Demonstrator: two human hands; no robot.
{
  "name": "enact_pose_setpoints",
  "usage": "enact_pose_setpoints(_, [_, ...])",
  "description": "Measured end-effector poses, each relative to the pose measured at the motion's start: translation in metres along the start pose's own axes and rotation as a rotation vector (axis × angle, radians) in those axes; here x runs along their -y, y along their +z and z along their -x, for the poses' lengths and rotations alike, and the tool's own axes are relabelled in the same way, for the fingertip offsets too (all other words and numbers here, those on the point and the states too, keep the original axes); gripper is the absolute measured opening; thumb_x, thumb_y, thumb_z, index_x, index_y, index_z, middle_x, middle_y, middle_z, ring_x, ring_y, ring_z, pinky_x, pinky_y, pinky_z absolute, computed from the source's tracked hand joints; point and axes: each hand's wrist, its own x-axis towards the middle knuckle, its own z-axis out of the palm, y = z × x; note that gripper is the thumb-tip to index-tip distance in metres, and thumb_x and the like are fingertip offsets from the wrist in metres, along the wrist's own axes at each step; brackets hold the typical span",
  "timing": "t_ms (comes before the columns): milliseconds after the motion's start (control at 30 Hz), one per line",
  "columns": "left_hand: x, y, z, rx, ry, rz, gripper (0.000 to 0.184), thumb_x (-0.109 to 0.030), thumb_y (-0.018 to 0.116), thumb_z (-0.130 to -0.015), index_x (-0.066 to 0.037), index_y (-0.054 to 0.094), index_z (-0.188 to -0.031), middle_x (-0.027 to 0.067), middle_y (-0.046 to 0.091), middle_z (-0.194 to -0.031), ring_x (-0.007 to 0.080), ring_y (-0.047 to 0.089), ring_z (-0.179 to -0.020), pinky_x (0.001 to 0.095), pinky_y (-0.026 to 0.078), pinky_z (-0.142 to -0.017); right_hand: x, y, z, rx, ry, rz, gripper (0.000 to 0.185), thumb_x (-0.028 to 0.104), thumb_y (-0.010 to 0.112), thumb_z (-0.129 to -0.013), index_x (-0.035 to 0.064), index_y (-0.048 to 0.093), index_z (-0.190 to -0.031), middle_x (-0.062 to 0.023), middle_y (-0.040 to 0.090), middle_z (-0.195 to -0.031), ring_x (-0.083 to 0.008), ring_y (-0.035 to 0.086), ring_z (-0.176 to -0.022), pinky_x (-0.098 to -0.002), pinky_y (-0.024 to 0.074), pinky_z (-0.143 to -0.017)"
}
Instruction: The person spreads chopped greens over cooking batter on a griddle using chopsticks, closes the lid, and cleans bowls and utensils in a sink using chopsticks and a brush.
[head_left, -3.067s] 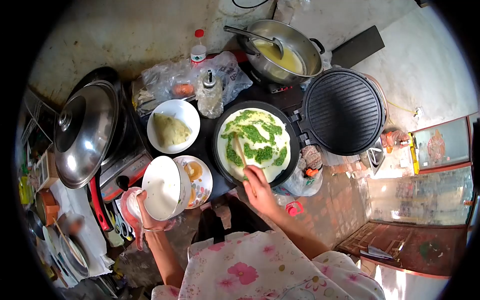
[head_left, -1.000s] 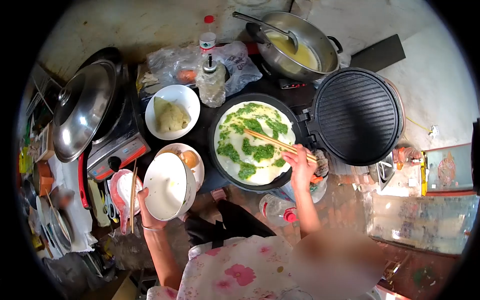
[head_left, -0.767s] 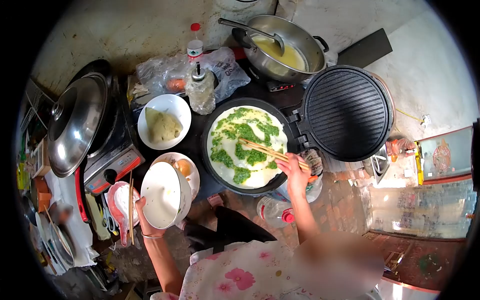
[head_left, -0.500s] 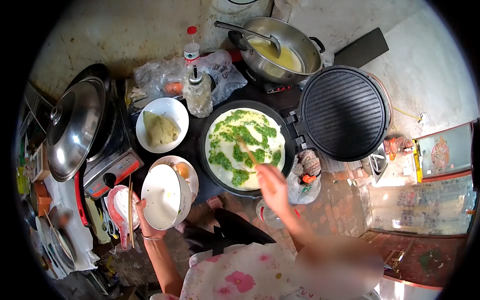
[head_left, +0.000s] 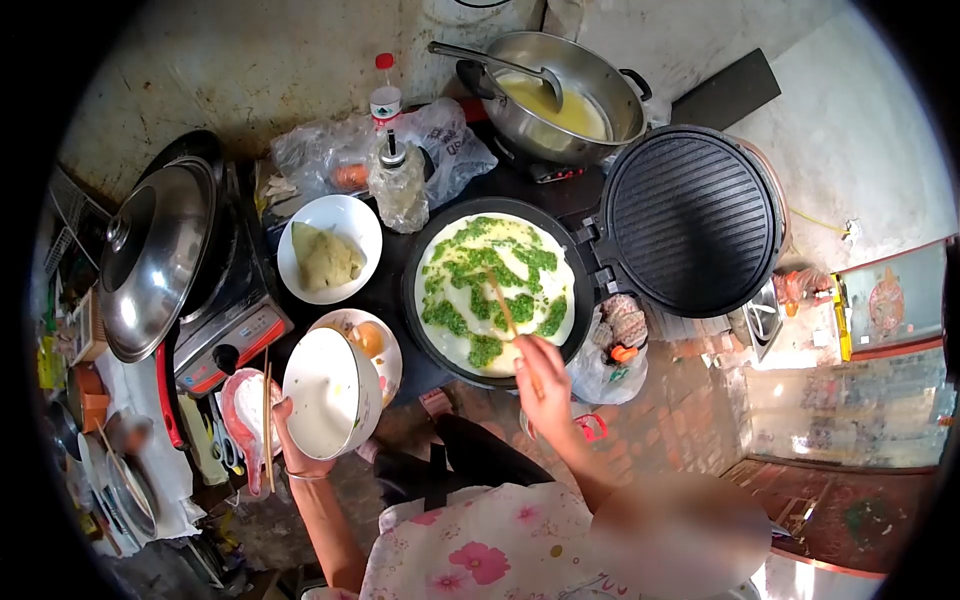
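Note:
My left hand (head_left: pixel 296 447) grips a white bowl (head_left: pixel 318 405) by its side, tilted so that its nearly bare inside shows a few specks. In my right hand (head_left: pixel 541 378) is a slim wooden utensil (head_left: pixel 503 306), its tip resting in chopped green filling (head_left: pixel 480 262). That filling lies in uneven patches over a pale round of dough (head_left: pixel 468 322), which covers the base of a black electric griddle (head_left: pixel 409 318). Hinged to the griddle on the right, the ribbed lid (head_left: pixel 690 225) is raised. Green filling hides the utensil's tip shape.
A plate with eggs (head_left: pixel 391 388) sits just beyond my bowl, and a white bowl of dough (head_left: pixel 375 245) behind it. Chopsticks (head_left: pixel 267 420) cross a pink flour bowl (head_left: pixel 245 470). Further off stand a steel pot (head_left: pixel 625 110), a bottle (head_left: pixel 385 102) and a lidded wok (head_left: pixel 150 285).
My right hand has shifted a little, and its fingers sit differently on the utensil. The green patches near the middle and upper left have spread. My left hand still holds the bowl.

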Motion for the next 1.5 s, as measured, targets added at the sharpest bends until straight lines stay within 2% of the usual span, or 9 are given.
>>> enact_pose_setpoints(167, [-0.001, 0.006, 0.001, 0.002, 0.008, -0.014, 0.057, -0.043, 0.048, -0.079, -0.004, 0.045, -0.12, 0.0107, 0.053, -0.113, 0.0262, 0.053, -0.101, 0.0413, 0.045, -0.085, 0.011, 0.011, 0.011, 0.11, -0.028, -0.056, 0.024, 0.0, 0.056, -0.08, -0.0029, 0.056, -0.103, -0.0177, 0.054, -0.102, -0.0304, 0.056, -0.089, -0.0325, 0.0459, -0.077])
enact_pose_setpoints(467, [0.001, 0.008, 0.001, 0.036, -0.022, -0.017, 0.057, -0.044, 0.046, -0.079, -0.003, 0.046, -0.119, 0.0107, 0.053, -0.112, 0.0267, 0.053, -0.101, 0.0422, 0.043, -0.085, 0.005, -0.015, 0.01, 0.119, 0.0, -0.012, 0.023, 0.001, 0.056, -0.08, -0.003, 0.057, -0.102, -0.0166, 0.055, -0.102, -0.0288, 0.057, -0.089, -0.0323, 0.0459, -0.076])
enact_pose_setpoints(567, [0.005, 0.007, 0.0, 0.04, -0.038, 0.0, 0.057, -0.044, 0.046, -0.079, -0.004, 0.047, -0.118, 0.0107, 0.054, -0.112, 0.0268, 0.053, -0.101, 0.0423, 0.043, -0.085, 0.007, -0.007, 0.004, 0.198, -0.065, -0.072, 0.023, 0.001, 0.057, -0.079, -0.0027, 0.057, -0.102, -0.0165, 0.055, -0.103, -0.0286, 0.057, -0.089, -0.0321, 0.046, -0.076])
enact_pose_setpoints(1000, [0.006, 0.02, 0.0, 0.04, -0.033, -0.003, 0.056, -0.043, 0.047, -0.079, -0.004, 0.047, -0.119, 0.01, 0.053, -0.114, 0.0261, 0.052, -0.102, 0.0401, 0.043, -0.086, -0.023, -0.013, -0.032, 0.112, -0.069, -0.113, 0.021, 0.002, 0.056, -0.081, -0.0019, 0.056, -0.101, -0.0167, 0.056, -0.099, -0.0306, 0.058, -0.087, -0.0321, 0.0464, -0.075])
enact_pose_setpoints(1133, [0.008, 0.016, -0.004, 0.02, -0.036, 0.002, 0.056, -0.043, 0.047, -0.078, -0.004, 0.046, -0.119, 0.0099, 0.053, -0.114, 0.0261, 0.052, -0.102, 0.0402, 0.043, -0.086, -0.032, -0.023, -0.043, 0.036, 0.013, -0.09, 0.019, 0.001, 0.055, -0.081, -0.0024, 0.056, -0.099, -0.0161, 0.057, -0.098, -0.0279, 0.059, -0.087, -0.0311, 0.0467, -0.075])
enact_pose_setpoints(1267, [0.009, 0.02, -0.005, 0.043, -0.044, -0.007, 0.056, -0.044, 0.047, -0.079, -0.005, 0.046, -0.12, 0.0094, 0.052, -0.114, 0.0258, 0.051, -0.104, 0.0407, 0.041, -0.088, -0.026, -0.019, -0.037, 0.134, -0.063, -0.104, 0.021, -0.002, 0.054, -0.08, -0.0015, 0.057, -0.101, -0.0147, 0.058, -0.099, -0.0238, 0.059, -0.087, -0.0305, 0.0479, -0.074])
enact_pose_setpoints(1400, [0.01, 0.018, -0.009, 0.076, -0.064, -0.013, 0.056, -0.045, 0.048, -0.079, -0.007, 0.047, -0.12, 0.0089, 0.052, -0.114, 0.0254, 0.05, -0.105, 0.0413, 0.04, -0.089, -0.043, -0.022, -0.05, 0.057, 0.052, -0.161, 0.019, 0.001, 0.053, -0.083, -0.0026, 0.057, -0.101, -0.0127, 0.059, -0.097, -0.02, 0.057, -0.088, -0.0283, 0.0456, -0.075])
enact_pose_setpoints(1467, [0.011, 0.02, -0.009, 0.071, -0.062, -0.014, 0.057, -0.046, 0.047, -0.078, -0.007, 0.047, -0.119, 0.0088, 0.052, -0.114, 0.0253, 0.05, -0.104, 0.0409, 0.041, -0.088, -0.052, -0.029, -0.05, 0.046, 0.056, -0.14, 0.02, 0.002, 0.053, -0.084, -0.0021, 0.056, -0.103, -0.0129, 0.06, -0.097, -0.0198, 0.06, -0.087, -0.0269, 0.0484, -0.073])
enact_pose_setpoints(1500, [0.011, 0.021, -0.009, 0.067, -0.059, -0.016, 0.057, -0.046, 0.047, -0.078, -0.006, 0.047, -0.119, 0.0087, 0.052, -0.114, 0.0252, 0.051, -0.104, 0.0404, 0.041, -0.087, -0.052, -0.032, -0.049, -0.014, 0.193, -0.346, 0.019, 0.002, 0.052, -0.085, -0.004, 0.055, -0.103, -0.013, 0.06, -0.095, -0.0203, 0.061, -0.088, -0.0267, 0.0489, -0.074])
